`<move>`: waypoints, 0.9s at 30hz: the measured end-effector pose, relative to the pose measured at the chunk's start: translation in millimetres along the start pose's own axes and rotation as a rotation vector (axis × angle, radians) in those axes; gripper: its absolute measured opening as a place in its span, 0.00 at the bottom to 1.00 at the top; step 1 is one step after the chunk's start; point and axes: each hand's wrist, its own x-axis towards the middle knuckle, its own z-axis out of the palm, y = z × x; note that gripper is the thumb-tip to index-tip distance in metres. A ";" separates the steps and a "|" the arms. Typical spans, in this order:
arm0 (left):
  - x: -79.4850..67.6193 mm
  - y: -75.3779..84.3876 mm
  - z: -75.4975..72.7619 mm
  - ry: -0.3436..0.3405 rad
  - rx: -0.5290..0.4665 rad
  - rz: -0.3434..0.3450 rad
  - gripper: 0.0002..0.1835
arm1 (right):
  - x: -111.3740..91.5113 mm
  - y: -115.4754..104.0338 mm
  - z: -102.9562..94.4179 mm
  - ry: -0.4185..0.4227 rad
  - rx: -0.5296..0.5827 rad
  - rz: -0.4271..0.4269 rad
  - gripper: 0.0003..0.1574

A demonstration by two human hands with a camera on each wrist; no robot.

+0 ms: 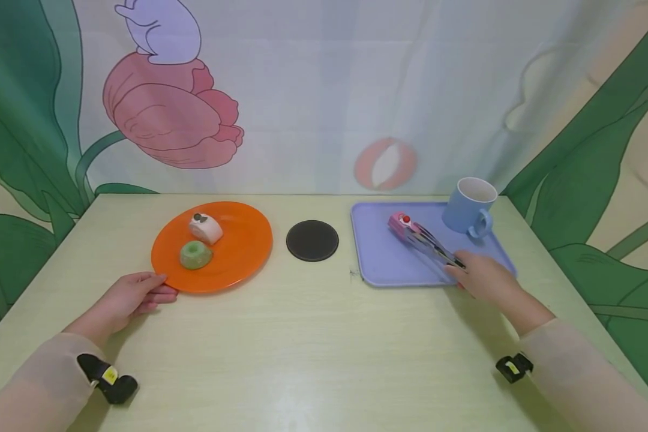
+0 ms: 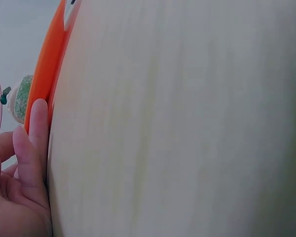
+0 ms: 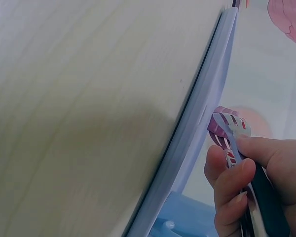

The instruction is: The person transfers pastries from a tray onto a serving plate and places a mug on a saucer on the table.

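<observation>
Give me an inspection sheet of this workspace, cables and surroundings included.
Surface: pale wood-grain table.
Job's things: round orange plate bearing a white cylindrical dessert and a green ring-shaped dessert; rectangular lilac tray; pink cake piece at the tips of silver metal tongs.
Clutter: round black coaster between plate and tray; blue mug on the tray.
Hands: left hand holds the plate's rim; right hand grips the tongs.
Cables: nothing seen.
Surroundings: pale fabric backdrop printed with leaves and flowers.

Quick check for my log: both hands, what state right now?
Left hand: closed, pinching the rim of the round orange plate.
Right hand: closed, gripping silver metal tongs, fork-like ends at a small pink block-shaped cake.
</observation>
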 end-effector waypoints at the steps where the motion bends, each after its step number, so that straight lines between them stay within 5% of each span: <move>1: -0.1 0.0 0.0 0.000 0.001 -0.002 0.31 | 0.3 -0.4 0.4 0.001 -0.003 -0.003 0.17; 27: -3.4 2.5 0.7 -0.012 -0.018 -0.002 0.31 | 5.8 -16.9 6.8 0.017 -0.028 -0.068 0.13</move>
